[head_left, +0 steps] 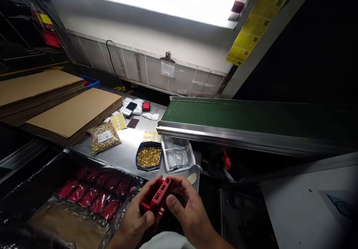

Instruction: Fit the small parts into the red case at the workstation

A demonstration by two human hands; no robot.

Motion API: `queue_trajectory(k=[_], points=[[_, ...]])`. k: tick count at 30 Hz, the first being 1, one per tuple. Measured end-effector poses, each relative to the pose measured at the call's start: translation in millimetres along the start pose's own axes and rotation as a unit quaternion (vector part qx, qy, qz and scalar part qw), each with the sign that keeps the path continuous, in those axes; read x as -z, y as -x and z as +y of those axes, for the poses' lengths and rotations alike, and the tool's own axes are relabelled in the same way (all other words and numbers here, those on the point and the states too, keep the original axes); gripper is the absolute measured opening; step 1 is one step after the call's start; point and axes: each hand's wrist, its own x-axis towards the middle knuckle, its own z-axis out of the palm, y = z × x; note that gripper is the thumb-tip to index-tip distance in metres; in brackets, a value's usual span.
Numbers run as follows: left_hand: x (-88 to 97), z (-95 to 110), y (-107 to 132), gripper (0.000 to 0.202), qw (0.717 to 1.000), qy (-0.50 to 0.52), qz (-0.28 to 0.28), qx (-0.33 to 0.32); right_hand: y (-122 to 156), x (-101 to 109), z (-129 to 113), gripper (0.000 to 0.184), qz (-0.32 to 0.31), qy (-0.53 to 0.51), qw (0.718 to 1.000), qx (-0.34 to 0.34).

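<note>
My left hand (pixel 135 215) and my right hand (pixel 186 206) together hold a red plastic housing (pixel 157 197) low in the middle of the view, just in front of the metal table's edge. The left thumb presses on its lower end; the right fingers curl over its top right side. To the left lies a black tray (pixel 33 189) under clear film, with several red housings (pixel 95 195) in rows. Beyond my hands stands a blue dish of small brass parts (pixel 148 156) and a clear box with plastic bags (pixel 178 155).
A green conveyor belt (pixel 240 116) runs off to the right. Cardboard sheets (pixel 75 111) are stacked at the left. A bag of brass parts (pixel 104 137), yellow sticker sheets (pixel 118 121), a phone (pixel 129 108) and a small red piece (pixel 145 106) lie on the metal table (pixel 128 144).
</note>
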Motion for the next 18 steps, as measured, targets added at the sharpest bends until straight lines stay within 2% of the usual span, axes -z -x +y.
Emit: queue_trajectory(k=[7, 12, 15, 18], points=[[6.9, -2, 3, 0.100, 0.996, -0.082, 0.005, -0.024, -1, -2, -7, 0.060, -0.007, -0.007, 1.000, -0.007], [3.4, -1, 5, 0.099, 0.994, -0.104, 0.014, -0.043, -4, 1, -3, 0.049, -0.006, -0.061, 0.997, -0.046], [4.8, -2, 4, 0.098, 0.988, -0.132, 0.013, -0.079, -2, 3, -8, 0.055, -0.032, -0.044, 0.998, -0.009], [14.3, -9, 4, 0.099, 0.973, -0.188, -0.015, -0.131, -1, 6, -14, 0.056, -0.047, -0.042, 0.998, 0.012]])
